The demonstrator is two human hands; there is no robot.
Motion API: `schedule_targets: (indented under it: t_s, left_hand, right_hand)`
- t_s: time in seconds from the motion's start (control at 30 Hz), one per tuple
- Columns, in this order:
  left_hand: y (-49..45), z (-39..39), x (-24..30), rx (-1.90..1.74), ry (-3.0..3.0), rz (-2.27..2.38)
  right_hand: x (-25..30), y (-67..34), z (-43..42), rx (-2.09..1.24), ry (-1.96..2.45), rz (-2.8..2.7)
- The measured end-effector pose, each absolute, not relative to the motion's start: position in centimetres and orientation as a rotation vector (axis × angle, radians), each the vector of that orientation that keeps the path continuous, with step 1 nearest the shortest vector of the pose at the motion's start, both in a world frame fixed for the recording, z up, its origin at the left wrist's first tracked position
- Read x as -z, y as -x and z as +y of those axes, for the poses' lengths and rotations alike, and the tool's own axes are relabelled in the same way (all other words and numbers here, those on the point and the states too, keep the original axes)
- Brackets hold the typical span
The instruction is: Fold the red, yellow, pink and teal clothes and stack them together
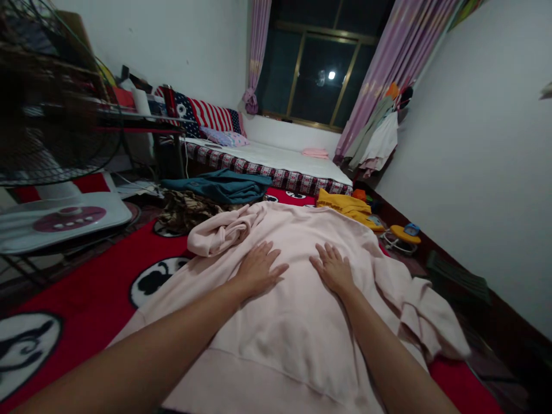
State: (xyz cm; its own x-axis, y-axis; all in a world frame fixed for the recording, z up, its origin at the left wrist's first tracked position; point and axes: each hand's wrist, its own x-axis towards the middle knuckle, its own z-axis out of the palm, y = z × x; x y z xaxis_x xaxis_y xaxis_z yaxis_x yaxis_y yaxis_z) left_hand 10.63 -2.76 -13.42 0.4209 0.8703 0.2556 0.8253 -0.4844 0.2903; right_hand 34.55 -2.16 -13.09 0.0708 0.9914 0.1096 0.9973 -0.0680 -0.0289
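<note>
A pale pink sweatshirt is spread out in front of me, with its neckline at the far side and its wide hem close to me. My left hand lies flat on the upper left of its body, fingers spread. On the upper right, my right hand rests palm down with its fingers apart. The left sleeve is bunched beside the shoulder, while the right one trails in folds to the lower right. Neither hand grips the cloth.
Under the sweatshirt is a red blanket with black-and-white round patterns. Beyond it lie teal clothing, brown patterned cloth and yellow clothing. A fan stands at left, a yellow stool at right, and a bed by the window.
</note>
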Motion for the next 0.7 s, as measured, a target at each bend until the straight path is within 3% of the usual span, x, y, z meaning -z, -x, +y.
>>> schedule_targets:
  t_s: [0.13, 0.37, 0.7]
  left_hand:
    - [-10.3, -0.1, 11.2, -0.608, -2.53, 1.504]
    - [-10.3, 8.6, 5.0, -0.462, -2.454, 2.055]
    - [-10.9, 12.9, 5.5, -0.373, -2.47, 2.214]
  right_hand:
    - [12.9, -34.5, -2.4, 0.1, 2.215, -2.054]
    - [13.0, -34.5, -2.5, 0.098, 2.175, -2.035]
    - [12.6, -34.5, -2.7, 0.036, 2.157, -2.011]
